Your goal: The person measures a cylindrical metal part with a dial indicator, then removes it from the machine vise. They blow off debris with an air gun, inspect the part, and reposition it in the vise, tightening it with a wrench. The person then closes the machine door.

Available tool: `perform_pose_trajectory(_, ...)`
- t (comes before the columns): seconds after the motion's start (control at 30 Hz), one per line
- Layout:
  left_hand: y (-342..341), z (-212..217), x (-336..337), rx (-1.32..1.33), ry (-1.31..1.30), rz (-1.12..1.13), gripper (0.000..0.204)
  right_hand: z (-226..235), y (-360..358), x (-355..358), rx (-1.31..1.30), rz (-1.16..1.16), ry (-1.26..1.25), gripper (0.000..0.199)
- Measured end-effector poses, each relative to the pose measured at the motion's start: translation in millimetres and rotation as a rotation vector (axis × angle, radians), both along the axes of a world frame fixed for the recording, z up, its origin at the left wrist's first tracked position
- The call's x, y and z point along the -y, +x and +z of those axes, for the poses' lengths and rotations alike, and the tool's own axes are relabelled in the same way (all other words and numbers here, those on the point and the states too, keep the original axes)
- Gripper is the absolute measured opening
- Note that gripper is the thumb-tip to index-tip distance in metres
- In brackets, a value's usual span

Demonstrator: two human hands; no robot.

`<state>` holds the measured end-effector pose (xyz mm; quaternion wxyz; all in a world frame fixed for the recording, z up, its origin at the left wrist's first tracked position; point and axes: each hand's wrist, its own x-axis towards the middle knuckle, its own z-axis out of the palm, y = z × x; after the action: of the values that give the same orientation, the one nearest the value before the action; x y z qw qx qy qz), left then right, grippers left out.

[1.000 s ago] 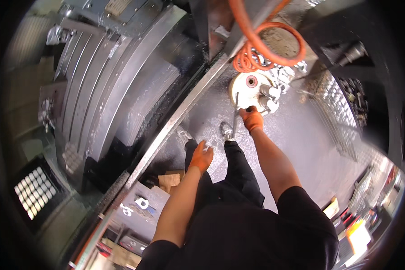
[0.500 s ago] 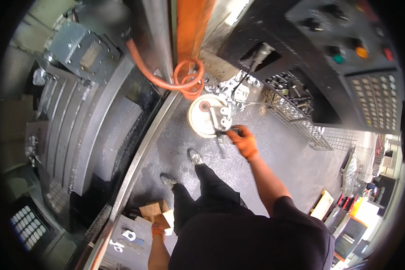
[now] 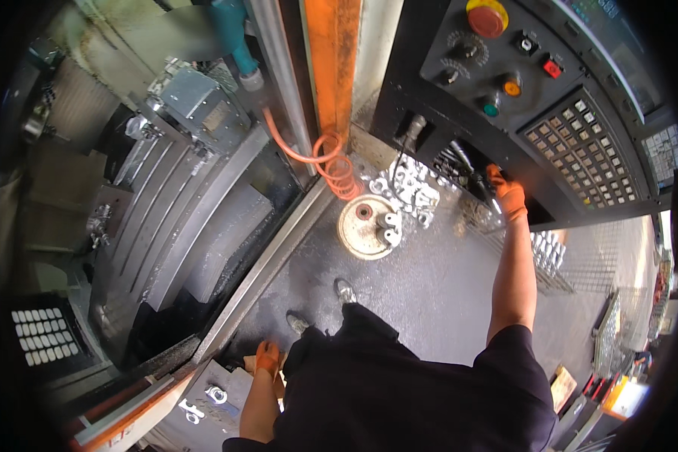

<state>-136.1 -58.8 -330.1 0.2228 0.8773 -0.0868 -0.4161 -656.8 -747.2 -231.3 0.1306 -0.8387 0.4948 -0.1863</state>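
My right hand (image 3: 508, 197), in an orange glove, is at a tray recess (image 3: 541, 209) below the control panel. Its fingers are closed round a dark-handled metal tool (image 3: 478, 181), partly hidden by the glove and blurring into the other tools there. Low on the left, my left hand (image 3: 267, 357), also gloved in orange, has its fingers stretched out and holds nothing visible. It is beside a cardboard box (image 3: 249, 363), mostly covered by hand and arm. A round pale lid (image 3: 361, 239) on the floor bears a dark red ring (image 3: 364, 212) and silvery metal parts (image 3: 390, 228).
A machine bed (image 3: 154, 233) with a metal sill (image 3: 260, 252) runs along the left. A coiled orange air hose (image 3: 339, 169) hangs by the orange post (image 3: 330, 68). Silvery castings (image 3: 418, 192) are heaped behind the lid. Two metal parts (image 3: 216, 394) lie on a grey surface.
My right hand has moved from over the lid, up and right to the recess, carrying the tool. My left hand has shifted slightly upward by the box. The view has turned.
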Motion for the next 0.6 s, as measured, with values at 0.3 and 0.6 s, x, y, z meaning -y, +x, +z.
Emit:
perform_pose_trajectory(0.3,41.0,-94.3,-166.7,0.266,0.356,-0.891,0.036,-1.3,47.7,45.8,-0.391,-0.258,-0.304,0.042)
perform_pose_trajectory(0.6,-28.6,-41.9,-218.4,0.093,0.376,-0.323,0.054,-46.5,-24.0,36.2,0.456,-0.046,0.212,0.033)
